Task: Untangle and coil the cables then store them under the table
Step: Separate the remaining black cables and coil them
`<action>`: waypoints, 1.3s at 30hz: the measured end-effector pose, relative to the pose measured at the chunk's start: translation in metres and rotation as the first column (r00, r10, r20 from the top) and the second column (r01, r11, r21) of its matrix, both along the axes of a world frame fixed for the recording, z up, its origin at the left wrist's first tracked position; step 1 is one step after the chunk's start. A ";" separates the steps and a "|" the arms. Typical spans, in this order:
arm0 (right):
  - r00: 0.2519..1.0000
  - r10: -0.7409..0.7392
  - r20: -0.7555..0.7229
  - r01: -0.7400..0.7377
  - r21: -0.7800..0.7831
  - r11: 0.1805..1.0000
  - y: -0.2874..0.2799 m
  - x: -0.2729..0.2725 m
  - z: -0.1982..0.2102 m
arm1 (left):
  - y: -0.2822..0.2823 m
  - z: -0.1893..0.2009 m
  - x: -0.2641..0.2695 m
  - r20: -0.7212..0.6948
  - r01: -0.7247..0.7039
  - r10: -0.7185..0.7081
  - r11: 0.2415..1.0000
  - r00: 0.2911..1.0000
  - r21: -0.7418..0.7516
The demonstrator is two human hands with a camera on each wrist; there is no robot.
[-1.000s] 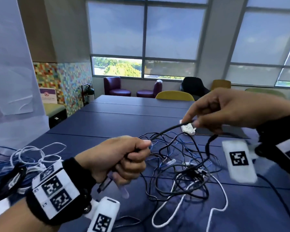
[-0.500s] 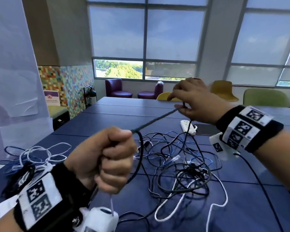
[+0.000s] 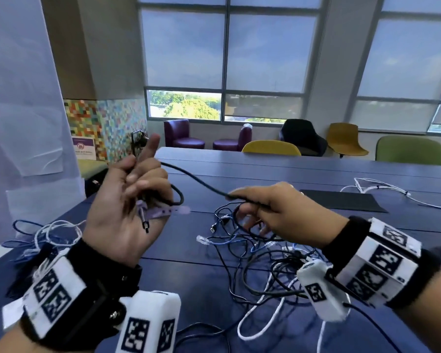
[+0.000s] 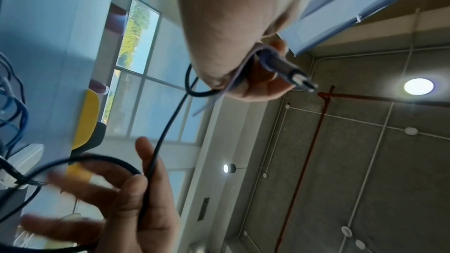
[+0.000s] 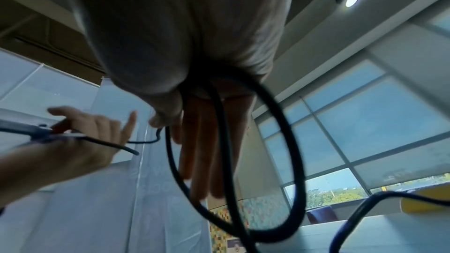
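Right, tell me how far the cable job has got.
Done: nothing looks stored; a loose bundle lies at the table's left edge. In hand: the left hand holds the black cable's plug end while the right hand pinches it further along, a loop forming. Left: the tangle on the table.

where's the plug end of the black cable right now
In the head view the plug hangs over the palm of the raised left hand, left of centre, beside a purple strap and above the blue table.
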State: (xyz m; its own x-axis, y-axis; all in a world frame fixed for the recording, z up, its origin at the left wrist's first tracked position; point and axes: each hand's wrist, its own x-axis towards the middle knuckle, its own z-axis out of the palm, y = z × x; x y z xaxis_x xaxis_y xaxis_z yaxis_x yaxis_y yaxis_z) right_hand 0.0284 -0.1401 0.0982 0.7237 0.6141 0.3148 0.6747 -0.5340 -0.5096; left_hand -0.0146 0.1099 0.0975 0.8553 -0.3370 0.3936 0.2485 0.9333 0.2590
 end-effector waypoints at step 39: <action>0.961 -0.004 -0.275 0.169 0.580 0.797 0.004 -0.022 0.017 | -0.070 -0.028 0.003 0.230 -0.488 0.523 0.433 0.821 0.758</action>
State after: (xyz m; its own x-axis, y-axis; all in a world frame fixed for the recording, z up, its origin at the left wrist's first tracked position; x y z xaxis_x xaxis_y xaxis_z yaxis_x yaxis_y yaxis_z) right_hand 0.0069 -0.1361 0.1150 0.8680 0.2965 0.3983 0.4476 -0.1199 -0.8862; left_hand -0.0118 0.0396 0.0693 0.9832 0.0123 0.1821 -0.1752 0.3438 0.9226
